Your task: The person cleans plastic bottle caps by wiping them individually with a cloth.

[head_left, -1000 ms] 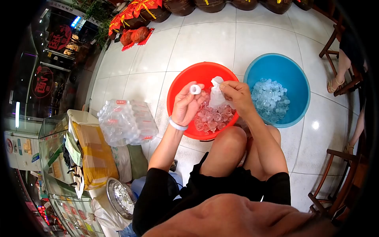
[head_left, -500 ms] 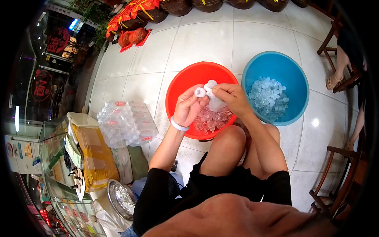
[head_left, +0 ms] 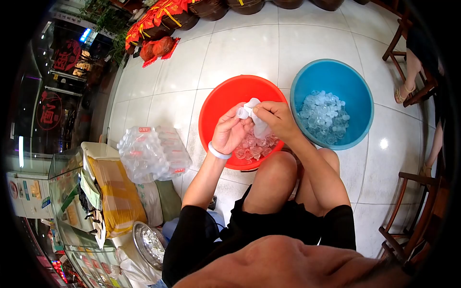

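I see a wide red plastic basin (head_left: 210,103) beside a round blue plastic basin (head_left: 361,91). Over the red one, my right hand (head_left: 278,120) pinches a limp whitish pouch (head_left: 260,129); my left hand (head_left: 228,136) holds a small white ring-shaped piece (head_left: 242,113), seemingly against it.

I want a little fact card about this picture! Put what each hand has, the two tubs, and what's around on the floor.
Left hand: holds a small white ring-like piece
Right hand: pinches a white cloth-like thing
Red tub: under the hands, clear pieces inside
Blue tub: beside the red one, clear and whitish pieces inside
Wrapped pack: clear plastic, on the person's left
Metal bowl: near the left elbow, small pale bits inside
Far edge: dark jars
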